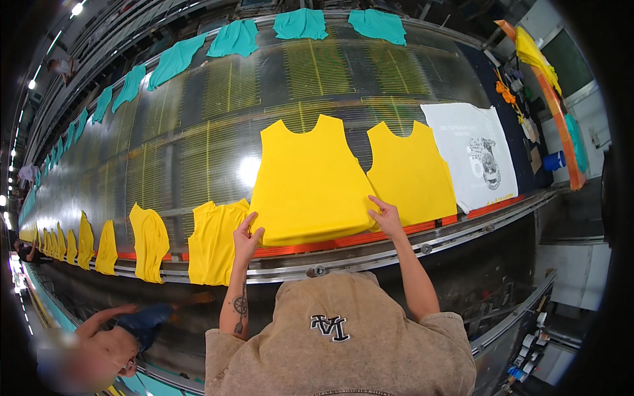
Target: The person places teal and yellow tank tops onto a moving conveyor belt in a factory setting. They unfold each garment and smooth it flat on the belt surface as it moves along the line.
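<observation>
A sleeveless-shaped yellow shirt panel (310, 178) spreads over the near edge of the long table, its neckline pointing away from me. My left hand (247, 236) pinches its lower left corner. At the lower right corner, my right hand (387, 218) grips the same panel between thumb and fingers. The bottom hem is raised and bowed between both hands. Close by on the right, a second yellow shirt panel (413, 173) lies flat, partly overlapped by the held one. Left of my left hand, a rumpled yellow shirt panel (212, 239) hangs over the table edge.
The long dark table (178, 158) carries yellow-lined printing marks. Several teal fabric pieces (300, 24) lie along its far edge. A white printed sheet (472, 158) lies at the right. A metal rail (356, 259) with an orange strip runs along the near edge. Another person (112, 343) is at lower left.
</observation>
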{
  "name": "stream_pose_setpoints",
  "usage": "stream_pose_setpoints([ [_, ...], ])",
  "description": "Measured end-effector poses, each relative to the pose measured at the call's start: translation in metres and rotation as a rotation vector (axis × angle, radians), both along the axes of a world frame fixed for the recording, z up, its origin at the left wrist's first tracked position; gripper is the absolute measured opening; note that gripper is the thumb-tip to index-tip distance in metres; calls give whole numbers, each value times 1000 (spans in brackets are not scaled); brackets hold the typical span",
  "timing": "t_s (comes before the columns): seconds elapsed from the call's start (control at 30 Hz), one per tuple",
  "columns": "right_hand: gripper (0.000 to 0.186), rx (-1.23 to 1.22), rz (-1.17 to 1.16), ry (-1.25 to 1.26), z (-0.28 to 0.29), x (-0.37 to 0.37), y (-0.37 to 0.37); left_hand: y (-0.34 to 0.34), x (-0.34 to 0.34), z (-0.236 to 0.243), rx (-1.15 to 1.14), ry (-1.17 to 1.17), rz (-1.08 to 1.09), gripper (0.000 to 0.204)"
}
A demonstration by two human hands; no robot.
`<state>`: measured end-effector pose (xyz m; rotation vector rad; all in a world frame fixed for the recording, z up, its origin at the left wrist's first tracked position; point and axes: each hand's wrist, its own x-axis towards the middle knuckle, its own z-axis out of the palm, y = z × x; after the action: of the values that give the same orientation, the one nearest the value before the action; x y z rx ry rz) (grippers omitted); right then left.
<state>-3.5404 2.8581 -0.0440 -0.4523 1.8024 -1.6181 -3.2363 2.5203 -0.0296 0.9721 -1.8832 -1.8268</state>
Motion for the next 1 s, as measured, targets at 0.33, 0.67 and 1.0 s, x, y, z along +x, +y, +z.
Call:
stream_pose_setpoints([
  [0.33, 53, 66, -31, 22, -15, 10, 17, 12, 14, -23, -5, 23, 5, 58],
  [0.67, 51, 69, -31, 61, -21, 19, 27, 24, 26, -29, -15, -4, 25, 58],
  [1.0, 52, 61, -54, 35, -28, 30, 38, 33, 32, -29, -40, -23, 17, 57],
])
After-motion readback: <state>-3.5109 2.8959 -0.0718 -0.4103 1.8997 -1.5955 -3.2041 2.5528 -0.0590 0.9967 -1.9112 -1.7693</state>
